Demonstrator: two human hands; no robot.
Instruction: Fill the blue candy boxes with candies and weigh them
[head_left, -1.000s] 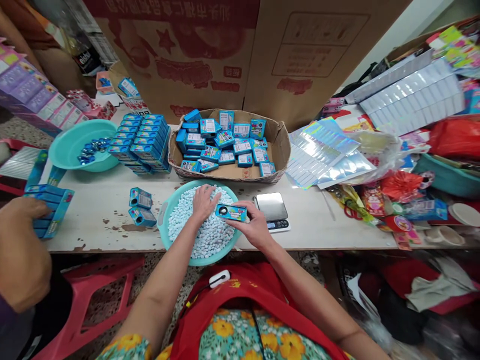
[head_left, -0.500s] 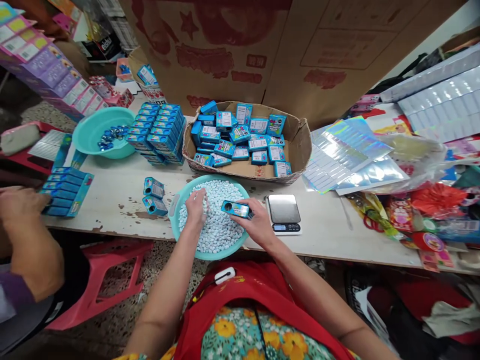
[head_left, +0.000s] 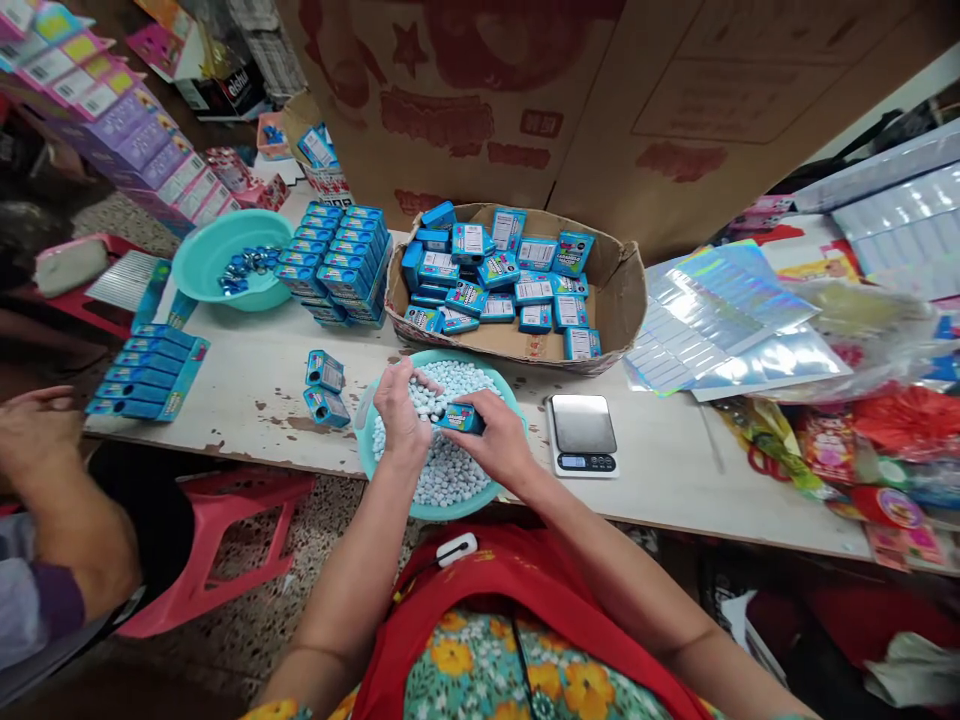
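My left hand (head_left: 401, 410) is cupped over a teal basin (head_left: 367, 455) full of small pale-blue candies (head_left: 450, 470), its fingers curled round a scoop of them. My right hand (head_left: 491, 435) holds a small blue candy box (head_left: 459, 418) just beside the left hand, above the candies. Both hands nearly touch over the basin's middle.
A cardboard tray (head_left: 622, 300) of blue boxes lies behind the basin, a stack of blue boxes (head_left: 341, 265) to its left, a digital scale (head_left: 581, 435) to the right. Two loose boxes (head_left: 324, 388) sit left of the basin. Another person's hand (head_left: 34, 430) is at far left beside a box pack (head_left: 146, 370).
My left hand lifted from lying in the candies and closed on some, moving toward the box. My right hand drew the box leftward over the basin. The view shifted left.
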